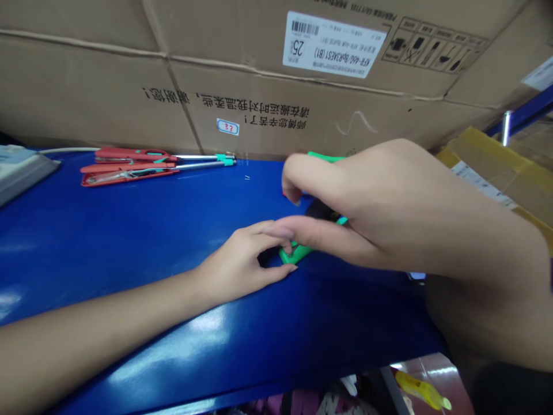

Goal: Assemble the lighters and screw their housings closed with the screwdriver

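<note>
My left hand (242,259) rests low over the blue table, its thumb and fingers closed around the end of a green plastic handle piece (298,253). A small metal part shows at that end; the rest is covered by my right hand. Slightly blurred, my right hand (384,202) hovers above it from the right. Its index finger is curled and its thumb points left, with a gap between them and nothing visible in it. The other fingers are hidden. Behind the right hand are a black object (322,210) and another green piece (324,156), both partly covered.
Two red long-nosed lighters (129,167) lie at the back left, beside a pale device (21,170) with a cable. Tiny metal bits (247,177) lie near their tips. A large cardboard box (108,104) walls off the back. An open carton (488,167) stands right.
</note>
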`<state>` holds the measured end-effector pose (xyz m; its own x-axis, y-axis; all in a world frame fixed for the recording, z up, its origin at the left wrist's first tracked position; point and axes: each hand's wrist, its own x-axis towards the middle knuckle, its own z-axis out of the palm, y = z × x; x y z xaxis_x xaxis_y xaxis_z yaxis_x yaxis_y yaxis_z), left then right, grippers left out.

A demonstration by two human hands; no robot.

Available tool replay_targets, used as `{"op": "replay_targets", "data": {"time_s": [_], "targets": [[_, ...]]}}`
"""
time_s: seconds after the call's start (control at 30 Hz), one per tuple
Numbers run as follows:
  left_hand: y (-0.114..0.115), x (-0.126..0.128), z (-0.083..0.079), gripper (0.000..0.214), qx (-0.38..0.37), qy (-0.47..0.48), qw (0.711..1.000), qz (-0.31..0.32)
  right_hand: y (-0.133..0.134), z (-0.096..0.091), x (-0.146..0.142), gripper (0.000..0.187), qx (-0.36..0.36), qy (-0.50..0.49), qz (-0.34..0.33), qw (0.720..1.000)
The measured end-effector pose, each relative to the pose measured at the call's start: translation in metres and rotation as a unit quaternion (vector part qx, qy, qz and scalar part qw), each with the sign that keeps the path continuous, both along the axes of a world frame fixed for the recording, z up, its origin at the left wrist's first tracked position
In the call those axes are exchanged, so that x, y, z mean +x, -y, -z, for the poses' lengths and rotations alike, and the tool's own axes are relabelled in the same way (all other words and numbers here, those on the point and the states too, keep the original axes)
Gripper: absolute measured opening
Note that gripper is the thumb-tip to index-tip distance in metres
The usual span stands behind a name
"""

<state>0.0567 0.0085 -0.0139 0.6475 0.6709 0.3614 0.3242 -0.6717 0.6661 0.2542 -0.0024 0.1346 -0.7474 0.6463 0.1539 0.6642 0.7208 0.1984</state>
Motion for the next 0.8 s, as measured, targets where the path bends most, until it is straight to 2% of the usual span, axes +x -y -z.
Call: {"op": "replay_targets", "data": {"time_s": [0.03, 0.13, 0.27, 0.43, 0.63, 0.8], "targets": [[-0.0001, -0.0001, 0.0001, 0.016, 0.004, -0.002, 1.000, 0.000, -0.0004, 0.0007, 0.0003, 0.047, 0.005, 0.002, 0.003, 1.000], [-0.0004, -0.0003, 0.0006, 0.012, 0.021, 0.008, 1.000, 0.012, -0.0008, 0.0023, 0.0017, 0.029, -0.031, -0.038, -0.007, 0.999], [-0.0008, -0.0003, 0.0008, 0.013, 0.000, 0.016, 1.000, 0.013, 0.0001, 0.0036, 0.0027, 0.031, -0.075, -0.088, -0.042, 0.992], [-0.0010, -0.0008, 0.0005, 0.013, 0.005, 0.009, 1.000, 0.012, -0.0003, 0.0057, 0.0024, 0.027, -0.025, -0.073, 0.008, 0.997], [0.0001, -0.0002, 0.0004, 0.011, 0.021, 0.020, 0.999, 0.013, -0.0017, 0.0072, 0.0017, 0.024, -0.029, -0.104, -0.015, 0.994], [-0.0002, 0.0003, 0.0009, 0.013, 0.018, 0.008, 1.000, 0.007, -0.0041, 0.0081, 0.0015, 0.025, 0.016, -0.068, 0.012, 0.998]]}}
